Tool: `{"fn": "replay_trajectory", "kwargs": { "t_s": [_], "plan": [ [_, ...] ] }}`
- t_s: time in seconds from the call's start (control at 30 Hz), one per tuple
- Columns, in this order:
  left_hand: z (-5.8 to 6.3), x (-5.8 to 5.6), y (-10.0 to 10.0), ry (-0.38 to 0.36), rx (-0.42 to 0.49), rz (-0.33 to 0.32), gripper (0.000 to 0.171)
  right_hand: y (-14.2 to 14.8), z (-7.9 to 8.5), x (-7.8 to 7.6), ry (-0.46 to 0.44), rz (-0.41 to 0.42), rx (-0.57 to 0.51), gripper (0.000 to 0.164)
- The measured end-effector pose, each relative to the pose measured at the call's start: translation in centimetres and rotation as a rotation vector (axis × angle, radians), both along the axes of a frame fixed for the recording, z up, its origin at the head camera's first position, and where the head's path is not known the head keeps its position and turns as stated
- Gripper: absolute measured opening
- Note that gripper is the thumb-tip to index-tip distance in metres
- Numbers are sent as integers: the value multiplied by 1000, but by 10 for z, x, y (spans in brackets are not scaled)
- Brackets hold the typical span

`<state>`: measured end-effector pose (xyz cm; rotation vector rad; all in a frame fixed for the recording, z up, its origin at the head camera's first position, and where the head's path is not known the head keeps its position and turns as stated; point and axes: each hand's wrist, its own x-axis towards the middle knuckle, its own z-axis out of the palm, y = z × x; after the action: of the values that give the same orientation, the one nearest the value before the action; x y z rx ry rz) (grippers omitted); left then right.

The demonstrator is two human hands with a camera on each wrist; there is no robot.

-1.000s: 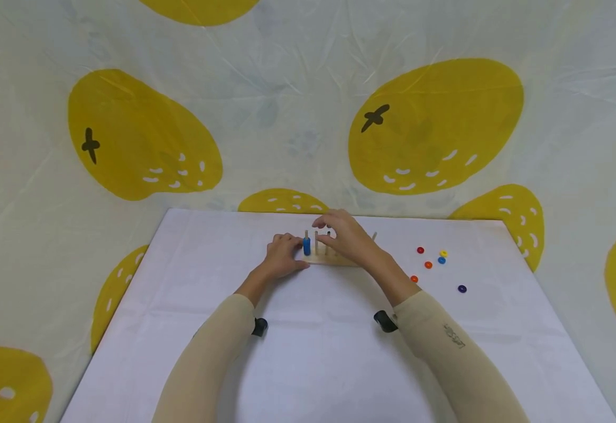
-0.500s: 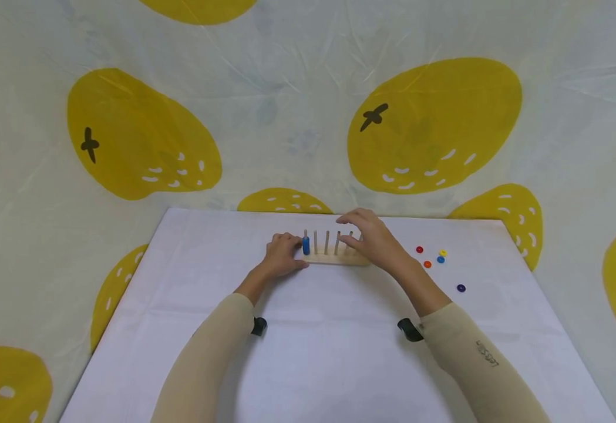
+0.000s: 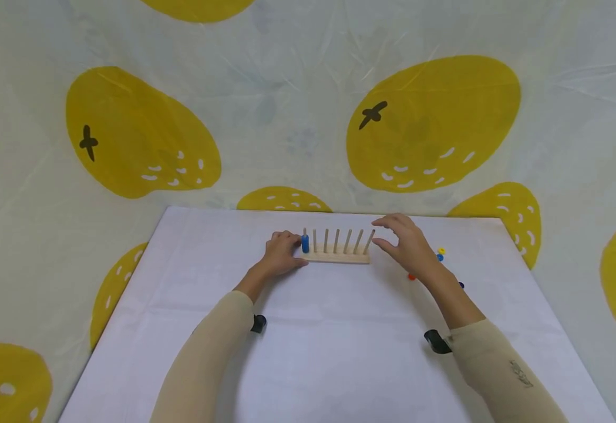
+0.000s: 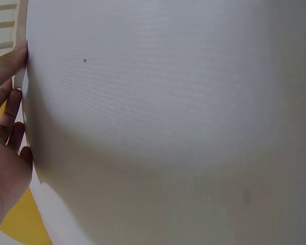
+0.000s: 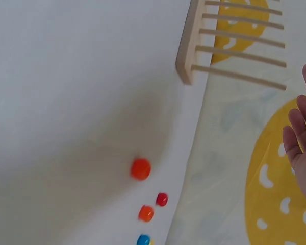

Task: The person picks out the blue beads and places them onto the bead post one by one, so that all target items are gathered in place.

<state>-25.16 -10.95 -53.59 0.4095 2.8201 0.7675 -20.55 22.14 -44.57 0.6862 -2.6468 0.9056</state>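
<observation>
A wooden peg rack stands near the far side of the white table, its row of upright pegs bare except the leftmost. Blue rings are stacked on that peg. My left hand holds the rack's left end, thumb in front and fingers behind; the left wrist view shows the thumb against the wooden base. Beside the rightmost peg my right hand hovers, fingers loosely curved and thumb apart, with nothing between them. In the right wrist view its fingers are apart from the pegs.
Loose beads lie to the right of the rack: yellow, blue, dark purple, red and two orange ones, the nearer one blurred. A hanging cloth with yellow fruit shapes rises behind the table's far edge.
My right hand has moved rightward along the row of pegs, from the left part of the rack to its right end, uncovering the pegs. The left hand stays at the rack's left end.
</observation>
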Motion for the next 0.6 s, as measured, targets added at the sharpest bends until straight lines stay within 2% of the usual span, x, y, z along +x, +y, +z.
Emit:
{"fn": "replay_trajectory", "kwargs": {
  "t_s": [0.2,0.43,0.6],
  "plan": [
    [1,-1,0,2,-9,0,68,28,-10,3,-17,-63,21,39],
    [-1,-1,0,13,-2,-4,67,66,-28,8,-144,-142,73,35],
    [-2,0,1,17,7,3,67,94,-39,14,-194,-203,99,36]
  ]
}}
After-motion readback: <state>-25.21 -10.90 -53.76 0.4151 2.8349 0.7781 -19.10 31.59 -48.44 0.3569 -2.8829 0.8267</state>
